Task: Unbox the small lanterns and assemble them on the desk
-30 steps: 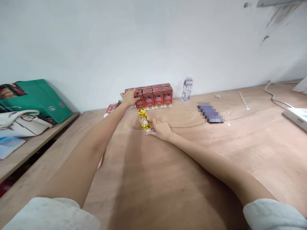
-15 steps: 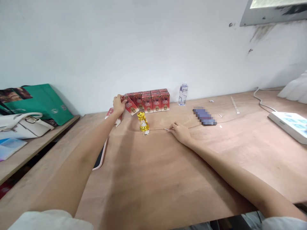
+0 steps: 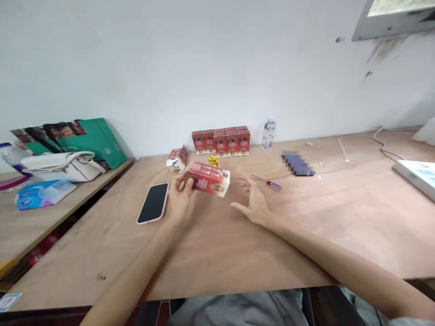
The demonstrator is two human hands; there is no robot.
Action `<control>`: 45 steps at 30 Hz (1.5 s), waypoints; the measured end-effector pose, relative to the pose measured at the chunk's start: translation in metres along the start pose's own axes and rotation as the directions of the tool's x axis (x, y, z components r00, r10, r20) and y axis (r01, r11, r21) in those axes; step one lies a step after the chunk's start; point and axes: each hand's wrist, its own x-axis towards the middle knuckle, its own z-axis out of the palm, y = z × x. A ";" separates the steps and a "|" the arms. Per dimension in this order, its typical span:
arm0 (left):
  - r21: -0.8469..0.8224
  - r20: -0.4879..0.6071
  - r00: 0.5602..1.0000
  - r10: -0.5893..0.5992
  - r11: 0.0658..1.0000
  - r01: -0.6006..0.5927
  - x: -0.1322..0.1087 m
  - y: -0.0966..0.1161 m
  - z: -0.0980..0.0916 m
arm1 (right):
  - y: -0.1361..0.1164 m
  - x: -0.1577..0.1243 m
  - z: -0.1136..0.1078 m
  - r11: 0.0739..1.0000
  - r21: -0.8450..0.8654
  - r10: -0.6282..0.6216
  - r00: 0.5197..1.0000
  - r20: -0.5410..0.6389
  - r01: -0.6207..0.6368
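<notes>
My left hand (image 3: pixel 181 195) is closed round one end of a small red box (image 3: pixel 208 178), held on its side above the wooden table (image 3: pixel 238 235). My right hand (image 3: pixel 253 202) hovers open just right of the box, fingers spread and touching nothing. A small gold lantern (image 3: pixel 213 160) stands behind the box, partly hidden by it. A row of matching red boxes (image 3: pixel 221 141) lines the wall. One more red box (image 3: pixel 177 159) lies on its side with its flap open. A red-handled screwdriver (image 3: pixel 269 183) lies right of my right hand.
A phone with a pink case (image 3: pixel 153 203) lies face up left of my left hand. A water bottle (image 3: pixel 268 133) and a blurred dark item (image 3: pixel 297 164) sit farther back. At far right is a white device (image 3: pixel 416 174) with a cable. A side table holds a white handbag (image 3: pixel 64 165) and green bag (image 3: pixel 91 138).
My left hand took a red box from the row and carried it toward me. My right hand left the screwdriver on the table and opened beside the box. The camera drew back.
</notes>
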 end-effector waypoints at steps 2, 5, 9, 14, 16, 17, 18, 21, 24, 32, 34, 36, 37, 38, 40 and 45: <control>-0.004 0.103 0.994 -0.028 1.000 0.029 -0.024 0.000 0.010 | -0.011 -0.006 0.006 0.982 0.152 0.109 0.994 0.027 -0.112; 0.017 0.238 0.971 0.009 1.000 -0.013 -0.032 0.003 0.013 | -0.012 -0.004 0.007 0.918 0.324 0.193 0.971 0.141 -0.229; 0.127 0.394 0.919 -0.024 0.991 -0.029 -0.022 0.004 0.002 | 0.003 0.007 0.001 0.843 0.479 0.154 0.963 0.221 -0.245; 0.234 0.571 0.820 -0.018 0.962 -0.142 -0.021 0.001 -0.007 | 0.011 0.014 -0.005 0.885 0.413 0.174 0.976 0.132 -0.213; 0.317 0.652 0.754 0.075 0.877 -0.361 -0.023 0.001 -0.009 | 0.012 0.014 -0.008 0.898 0.385 0.174 0.976 0.132 -0.212; 0.360 0.694 0.710 0.121 0.795 -0.488 -0.023 0.001 -0.010 | 0.012 0.015 -0.009 0.898 0.383 0.174 0.975 0.142 -0.216; 0.394 0.733 0.662 0.158 0.695 -0.601 -0.022 0.001 -0.012 | 0.013 0.015 -0.010 0.894 0.388 0.178 0.972 0.156 -0.226; 0.429 0.798 0.563 0.216 0.454 -0.781 -0.018 -0.001 -0.017 | 0.016 0.014 -0.011 0.846 0.441 0.233 0.952 0.198 -0.299; 0.458 0.788 0.570 0.230 0.400 -0.794 -0.016 -0.001 -0.019 | 0.020 0.015 -0.011 0.759 0.532 0.309 0.927 0.212 -0.375; 0.527 0.702 0.693 0.167 0.533 -0.662 -0.020 0.004 -0.015 | 0.019 0.017 -0.014 0.597 0.669 0.324 0.896 0.304 -0.443; 0.535 0.688 0.710 0.151 0.556 -0.636 -0.021 0.003 -0.015 | 0.017 0.018 -0.014 0.574 0.670 0.343 0.882 0.324 -0.470; 0.560 0.673 0.730 0.121 0.562 -0.609 -0.021 0.002 -0.015 | 0.016 0.018 -0.014 0.571 0.665 0.352 0.875 0.333 -0.482; 0.577 0.664 0.740 0.104 0.559 -0.596 -0.021 0.001 -0.015 | 0.016 0.019 -0.014 0.572 0.663 0.355 0.874 0.331 -0.483; 0.591 0.656 0.750 0.090 0.557 -0.584 -0.022 0.000 -0.016 | 0.016 0.019 -0.014 0.574 0.663 0.357 0.875 0.326 -0.481; 0.604 0.641 0.764 0.075 0.565 -0.562 -0.022 -0.002 -0.017 | 0.015 0.020 -0.014 0.573 0.671 0.349 0.881 0.320 -0.471; 0.556 0.619 0.778 0.106 0.641 -0.530 -0.023 -0.012 -0.018 | 0.016 0.020 -0.014 0.538 0.706 0.326 0.886 0.330 -0.461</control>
